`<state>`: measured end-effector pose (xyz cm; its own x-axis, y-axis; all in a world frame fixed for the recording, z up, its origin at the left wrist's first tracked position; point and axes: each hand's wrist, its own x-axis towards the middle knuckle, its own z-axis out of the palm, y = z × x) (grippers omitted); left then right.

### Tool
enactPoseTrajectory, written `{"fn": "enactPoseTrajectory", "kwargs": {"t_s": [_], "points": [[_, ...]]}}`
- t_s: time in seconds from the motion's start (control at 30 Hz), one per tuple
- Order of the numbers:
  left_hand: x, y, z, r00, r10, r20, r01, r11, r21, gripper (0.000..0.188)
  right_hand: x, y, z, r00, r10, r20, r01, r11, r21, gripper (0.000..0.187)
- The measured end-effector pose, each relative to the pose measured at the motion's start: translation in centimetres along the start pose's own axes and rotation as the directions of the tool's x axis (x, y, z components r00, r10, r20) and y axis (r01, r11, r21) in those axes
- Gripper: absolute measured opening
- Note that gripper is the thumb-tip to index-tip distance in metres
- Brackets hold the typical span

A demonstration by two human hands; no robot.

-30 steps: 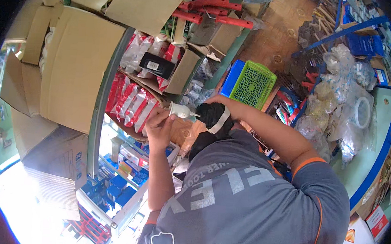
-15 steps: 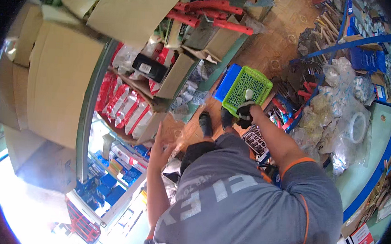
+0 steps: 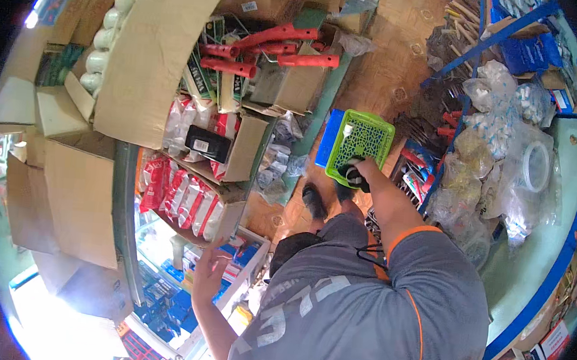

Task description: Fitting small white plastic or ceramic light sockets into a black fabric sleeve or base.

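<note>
My right hand (image 3: 364, 173) is at the near rim of a green plastic basket (image 3: 386, 147) with a lattice bottom. A black and pale thing (image 3: 350, 171) lies at my fingers and partly hides them; whether it is held or lies in the basket I cannot make out. A small white item (image 3: 348, 129) sits inside the basket. Something flat and blue (image 3: 329, 139) shows along the basket's left side. My left hand (image 3: 210, 273) is raised beside a glass-fronted counter, its fingers apart and holding nothing.
To the left, cartons hold red-and-white packets (image 3: 190, 203) and red-handled paint roller frames (image 3: 264, 48). A large cardboard box (image 3: 80, 199) stands farther left. At right, a blue-edged table (image 3: 572, 193) bears clear plastic bags (image 3: 524, 163). Tiled floor (image 3: 397, 60) runs between.
My view has shifted, so the shelves sit elsewhere in the picture. My left hand has risen outward over the counter, and the basket has come slightly left and down.
</note>
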<state>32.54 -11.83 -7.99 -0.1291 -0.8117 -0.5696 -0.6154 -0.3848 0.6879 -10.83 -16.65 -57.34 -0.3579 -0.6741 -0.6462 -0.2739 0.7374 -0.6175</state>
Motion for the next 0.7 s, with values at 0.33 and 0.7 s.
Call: {"fn": "enactPoseTrajectory", "kwargs": {"t_s": [0.33, 0.7], "points": [[-7.1, 19.2, -8.3, 0.601, 0.799, 0.002, -0.799, 0.601, -0.029, 0.056, -7.7, -13.6, -8.0, 0.873, -0.153, 0.462, -0.196, 0.758, 0.621, 0.028], [6.6, 38.8, -7.6, 0.472, 0.875, -0.103, -0.603, 0.406, 0.687, 0.031, -14.4, -32.6, -17.2, 0.618, -0.757, 0.214, -0.166, 0.140, 0.976, 0.045]]}}
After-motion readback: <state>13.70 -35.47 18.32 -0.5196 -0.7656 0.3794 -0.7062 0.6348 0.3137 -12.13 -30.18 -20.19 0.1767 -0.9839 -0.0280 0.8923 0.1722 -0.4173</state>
